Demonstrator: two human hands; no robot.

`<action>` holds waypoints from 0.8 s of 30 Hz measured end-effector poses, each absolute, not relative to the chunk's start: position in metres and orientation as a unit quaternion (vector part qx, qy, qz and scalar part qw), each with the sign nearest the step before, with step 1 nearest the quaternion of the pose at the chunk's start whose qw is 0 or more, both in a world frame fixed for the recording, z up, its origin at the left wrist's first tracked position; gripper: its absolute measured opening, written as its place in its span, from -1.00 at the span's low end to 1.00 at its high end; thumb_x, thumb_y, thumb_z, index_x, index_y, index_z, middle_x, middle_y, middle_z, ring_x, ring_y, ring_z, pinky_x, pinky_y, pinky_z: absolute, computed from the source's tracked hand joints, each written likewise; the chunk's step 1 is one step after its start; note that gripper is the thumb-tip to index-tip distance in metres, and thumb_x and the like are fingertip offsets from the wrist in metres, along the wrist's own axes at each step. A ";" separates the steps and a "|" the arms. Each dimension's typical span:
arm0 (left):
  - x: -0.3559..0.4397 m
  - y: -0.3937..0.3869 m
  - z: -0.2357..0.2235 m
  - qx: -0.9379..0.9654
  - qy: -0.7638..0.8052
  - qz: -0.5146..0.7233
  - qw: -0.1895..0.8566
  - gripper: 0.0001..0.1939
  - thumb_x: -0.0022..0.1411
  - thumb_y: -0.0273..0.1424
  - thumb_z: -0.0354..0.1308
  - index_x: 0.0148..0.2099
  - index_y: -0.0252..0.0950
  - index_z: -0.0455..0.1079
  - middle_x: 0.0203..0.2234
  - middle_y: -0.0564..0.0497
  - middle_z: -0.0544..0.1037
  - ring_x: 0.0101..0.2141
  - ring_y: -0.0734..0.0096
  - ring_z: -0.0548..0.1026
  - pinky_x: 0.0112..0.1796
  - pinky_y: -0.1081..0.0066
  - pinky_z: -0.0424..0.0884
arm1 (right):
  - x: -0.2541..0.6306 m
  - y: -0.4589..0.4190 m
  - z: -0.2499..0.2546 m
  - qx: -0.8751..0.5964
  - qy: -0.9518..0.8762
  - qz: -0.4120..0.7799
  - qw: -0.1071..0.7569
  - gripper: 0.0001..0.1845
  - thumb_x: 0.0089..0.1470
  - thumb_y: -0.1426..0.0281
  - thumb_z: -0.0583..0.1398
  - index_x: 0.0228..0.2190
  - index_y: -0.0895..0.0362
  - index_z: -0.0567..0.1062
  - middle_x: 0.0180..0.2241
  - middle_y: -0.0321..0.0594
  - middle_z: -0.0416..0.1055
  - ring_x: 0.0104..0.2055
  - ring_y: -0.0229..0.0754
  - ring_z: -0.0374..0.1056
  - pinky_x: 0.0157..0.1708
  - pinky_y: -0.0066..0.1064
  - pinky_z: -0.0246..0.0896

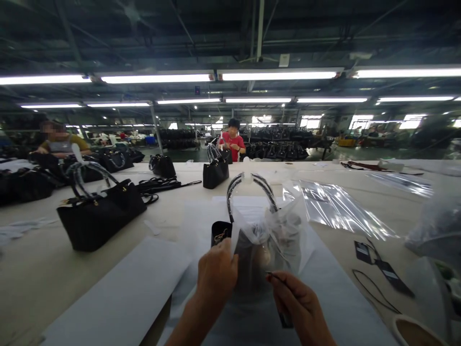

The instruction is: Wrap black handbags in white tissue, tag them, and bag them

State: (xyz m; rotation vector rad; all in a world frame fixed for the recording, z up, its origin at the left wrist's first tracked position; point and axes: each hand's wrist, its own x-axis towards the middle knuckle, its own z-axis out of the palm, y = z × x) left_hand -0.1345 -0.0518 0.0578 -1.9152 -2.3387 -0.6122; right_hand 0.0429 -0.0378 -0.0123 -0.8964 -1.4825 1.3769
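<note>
A black handbag (248, 262) stands in front of me, mostly covered by a translucent white wrapper (293, 235). Its two handles (236, 190) rise out of the top, wound in clear film. My left hand (218, 269) is closed at the bag's left side, its fingers on the edge by a gold-coloured metal clasp (221, 236). Just right of the bag's front, my right hand (298, 305) pinches the thin black cord of a hang tag (285, 321). The dark tag hangs below those fingers, partly hidden by them.
White paper sheets (118, 293) lie under and left of the bag. Other black handbags (101, 216) stand on the left and at the back. At right are clear plastic sheets (334, 206) and loose hang tags (394, 278). Co-workers (234, 142) are across the table.
</note>
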 end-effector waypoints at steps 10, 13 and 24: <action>-0.091 -0.050 -0.010 -0.742 -0.579 -0.222 0.254 -0.81 0.07 -0.69 -0.05 -0.35 -0.35 0.28 -0.56 -0.02 0.38 -0.55 0.25 0.38 -0.51 0.32 0.31 | 0.003 -0.002 0.048 -0.379 -0.689 0.397 0.473 -0.69 0.08 0.16 0.10 -0.51 0.12 0.40 -0.72 -0.41 0.14 -0.65 -0.32 0.06 -0.60 -0.49 0.02; -0.089 -0.050 -0.013 -0.763 -0.574 -0.190 0.229 -0.80 0.06 -0.70 -0.06 -0.33 -0.36 0.29 -0.53 -0.05 0.39 -0.53 0.23 0.38 -0.50 0.30 0.32 | -0.021 0.020 0.054 -0.448 -0.729 0.298 0.423 -0.77 0.09 0.28 0.07 -0.45 0.12 0.44 -0.67 -0.34 0.28 -0.59 -0.27 0.19 -0.50 -0.46 0.10; -0.172 -0.021 0.053 -0.662 -0.645 -0.382 -0.006 -0.78 0.17 -0.56 -0.07 -0.26 -0.33 0.40 -0.34 -0.08 0.45 -0.27 0.28 0.40 -0.21 0.32 0.35 | -0.050 0.048 0.059 -0.533 -0.795 0.182 0.225 -0.79 0.04 0.47 0.09 -0.33 0.16 0.53 -0.42 -0.15 0.49 -0.34 -0.15 0.38 -0.38 -0.46 0.10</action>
